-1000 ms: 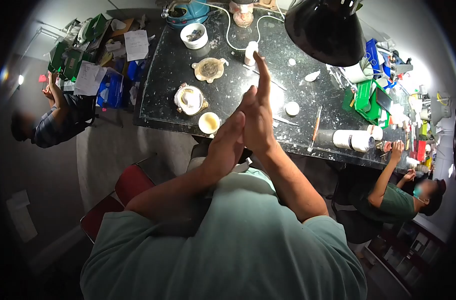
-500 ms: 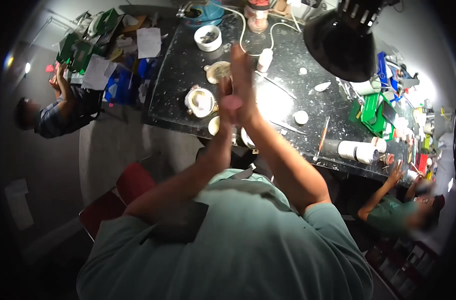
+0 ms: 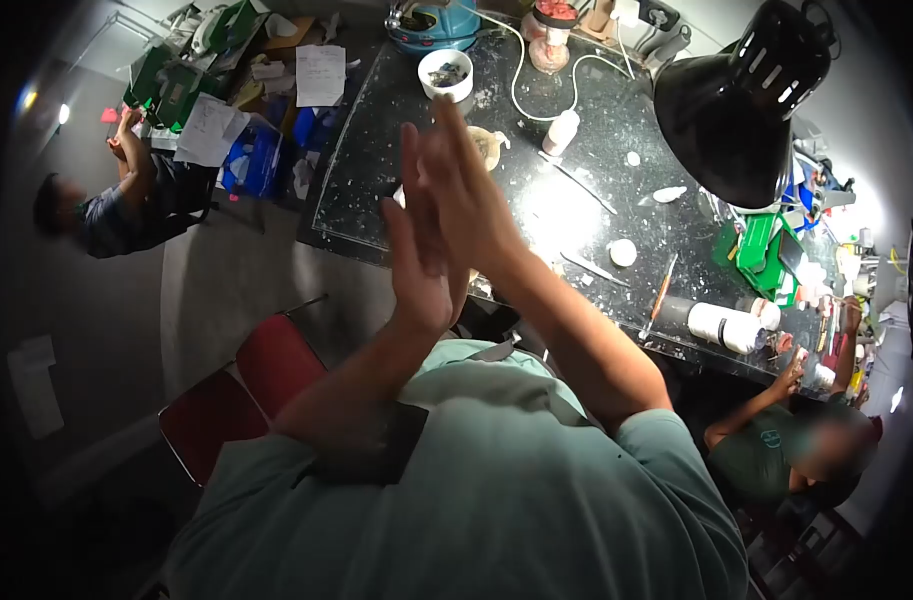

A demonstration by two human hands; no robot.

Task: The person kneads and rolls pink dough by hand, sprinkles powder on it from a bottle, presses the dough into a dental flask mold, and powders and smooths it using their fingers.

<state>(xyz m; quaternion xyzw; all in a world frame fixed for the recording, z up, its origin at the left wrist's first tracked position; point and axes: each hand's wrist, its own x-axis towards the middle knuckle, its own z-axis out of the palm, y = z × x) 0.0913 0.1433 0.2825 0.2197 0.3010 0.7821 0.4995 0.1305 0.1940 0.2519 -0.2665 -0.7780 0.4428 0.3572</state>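
Observation:
My left hand point(image 3: 419, 275) and my right hand point(image 3: 468, 205) are raised over the near edge of the black worktop, palms facing and pressed close. Fingers on both are stretched upward. A round pink lump, visible between the palms in the earlier view, is now hidden by them. Partly covered behind my fingers is a pale plaster-like piece point(image 3: 492, 148). Beyond it stands a white bowl point(image 3: 445, 76) with dark bits inside. To the right of my right hand are a white bottle point(image 3: 561, 132) and a thin metal tool point(image 3: 582, 184).
A black lamp point(image 3: 726, 110) hangs over the worktop point(image 3: 366, 150). Green bins point(image 3: 771, 255) and a white roll point(image 3: 724, 327) lie at the right. One person point(image 3: 111, 205) sits far left, another point(image 3: 776, 450) at lower right. A red chair point(image 3: 276, 365) stands at my left.
My hands have shifted against each other, and the pink lump has gone from sight between them. The camera view has turned slightly. The person at lower right has moved an arm.

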